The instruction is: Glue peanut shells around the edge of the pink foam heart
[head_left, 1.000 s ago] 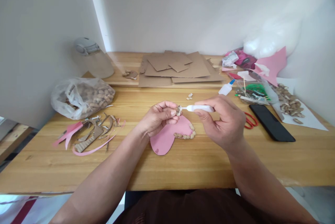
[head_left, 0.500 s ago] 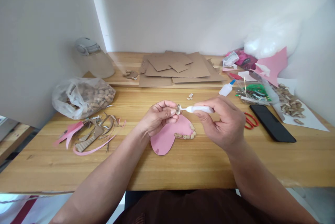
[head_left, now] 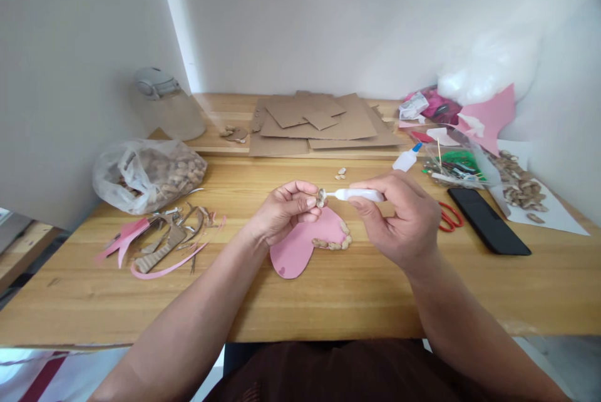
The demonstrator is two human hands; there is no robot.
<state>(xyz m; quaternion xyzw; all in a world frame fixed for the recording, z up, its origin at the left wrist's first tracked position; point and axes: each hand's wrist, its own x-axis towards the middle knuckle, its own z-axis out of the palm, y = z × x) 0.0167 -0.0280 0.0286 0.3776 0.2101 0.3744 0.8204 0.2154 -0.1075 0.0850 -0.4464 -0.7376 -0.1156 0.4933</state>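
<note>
Hardly shifted, white bottle crosswise, nozzle pointing left at upright peanut shell, hands gripping one each

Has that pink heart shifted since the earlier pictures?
No, no visible shift: the pink heart keeps the same place against the front edge of the wooden table.

peanut shell: hollow showing | white bottle: sideways, tip at shell | pink heart: flat, partly shell-edged
</note>
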